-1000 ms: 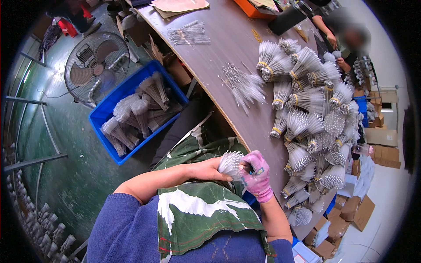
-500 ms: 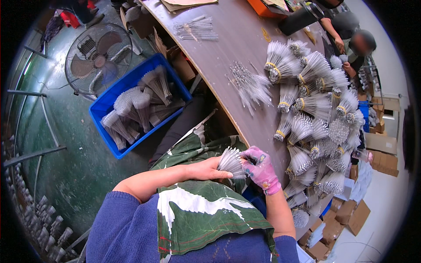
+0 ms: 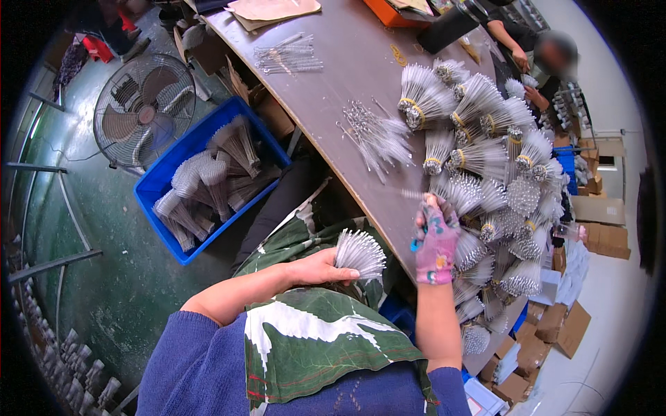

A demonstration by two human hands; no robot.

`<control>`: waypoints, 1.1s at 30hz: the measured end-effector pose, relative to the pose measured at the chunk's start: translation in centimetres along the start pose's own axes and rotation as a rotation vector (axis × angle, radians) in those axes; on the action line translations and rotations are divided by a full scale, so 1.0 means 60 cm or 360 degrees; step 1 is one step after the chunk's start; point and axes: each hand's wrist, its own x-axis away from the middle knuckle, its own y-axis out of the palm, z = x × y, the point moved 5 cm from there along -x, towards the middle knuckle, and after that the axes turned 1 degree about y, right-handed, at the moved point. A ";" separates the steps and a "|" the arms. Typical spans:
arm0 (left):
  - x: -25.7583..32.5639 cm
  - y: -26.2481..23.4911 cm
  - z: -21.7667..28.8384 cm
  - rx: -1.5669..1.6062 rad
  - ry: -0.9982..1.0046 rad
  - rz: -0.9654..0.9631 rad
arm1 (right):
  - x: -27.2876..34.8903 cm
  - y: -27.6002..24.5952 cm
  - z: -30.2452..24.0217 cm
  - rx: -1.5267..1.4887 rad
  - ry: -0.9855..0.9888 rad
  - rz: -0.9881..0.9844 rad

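My bare left hand (image 3: 316,268) is wrapped round a fanned bundle of thin white-bristled wire brushes (image 3: 362,255), held over my lap by the table edge. My right hand (image 3: 437,239), in a pink flowered glove, is raised over the table edge. Between its fingertips it pinches one thin brush (image 3: 409,194), blurred, pointing left. Beyond it lies a loose heap of brushes (image 3: 378,135) on the brown table (image 3: 329,104). To the right are piled many brush bundles (image 3: 485,156), several tied with yellow bands.
A blue crate (image 3: 184,258) with brush bundles stands on the floor at left, beside a floor fan (image 3: 146,114). On the table are another small brush group (image 3: 288,54), brown paper (image 3: 274,10) and a black bottle (image 3: 451,28). A co-worker's hands (image 3: 531,83) are at the far right.
My right hand has moved from beside the left-hand bundle up and right over the table, with one brush in its fingers. My left hand keeps the bundle. The view has shifted slightly.
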 end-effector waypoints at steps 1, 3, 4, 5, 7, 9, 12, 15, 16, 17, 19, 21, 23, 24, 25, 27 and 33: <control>-0.003 -0.003 0.002 0.0019 0.0018 0.0026 | -0.016 0.010 0.002 -0.0250 0.0011 -0.0008; -0.002 -0.003 0.018 0.0115 0.0124 0.0119 | -0.053 0.027 0.009 -0.0345 0.0024 0.0084; -0.004 -0.009 0.015 0.0112 0.0127 0.0125 | -0.070 0.033 0.014 -0.0433 0.0045 0.0197; -0.007 -0.012 0.011 0.0072 0.0159 0.0096 | -0.082 0.040 0.016 -0.0425 0.0067 0.0232; -0.006 -0.016 0.012 0.0039 0.0195 0.0071 | -0.100 0.054 0.025 -0.0347 0.0123 0.0180; -0.003 -0.021 0.017 0.0044 0.0186 0.0086 | -0.100 0.058 0.035 -0.0225 0.0106 0.0113; -0.006 -0.023 0.017 -0.0033 0.0223 0.0099 | -0.092 0.035 0.040 -0.0210 -0.0070 0.0016; -0.005 -0.023 0.025 0.0003 0.0267 0.0125 | -0.056 0.021 0.028 -0.0128 -0.0131 -0.0075; -0.005 -0.022 0.027 0.0007 0.0269 0.0117 | -0.041 0.016 0.021 -0.0001 -0.0139 -0.0100; -0.003 -0.023 0.029 -0.0015 0.0279 0.0132 | -0.023 0.016 0.014 0.0131 -0.0122 -0.0215; 0.000 -0.024 0.029 -0.0037 0.0292 0.0158 | 0.015 0.007 0.014 0.0257 -0.0026 -0.0272; 0.000 -0.023 0.030 0.0007 0.0340 0.0180 | 0.048 -0.011 0.029 0.0382 0.0069 -0.0328; -0.004 -0.024 0.025 -0.0054 0.0384 0.0183 | 0.083 -0.022 0.053 0.0342 0.0258 -0.0564; -0.007 -0.024 0.024 -0.0118 0.0421 0.0174 | 0.097 -0.032 0.063 0.0343 0.0258 -0.0566; -0.009 -0.024 0.020 -0.0120 0.0419 0.0172 | 0.113 -0.030 0.069 0.0382 0.0148 -0.0679; -0.013 -0.022 0.016 -0.0080 0.0408 0.0131 | 0.135 -0.019 0.073 0.0368 0.0018 -0.0793; -0.015 -0.011 0.017 -0.0107 0.0434 0.0113 | 0.152 -0.012 0.071 0.0459 0.0000 -0.0612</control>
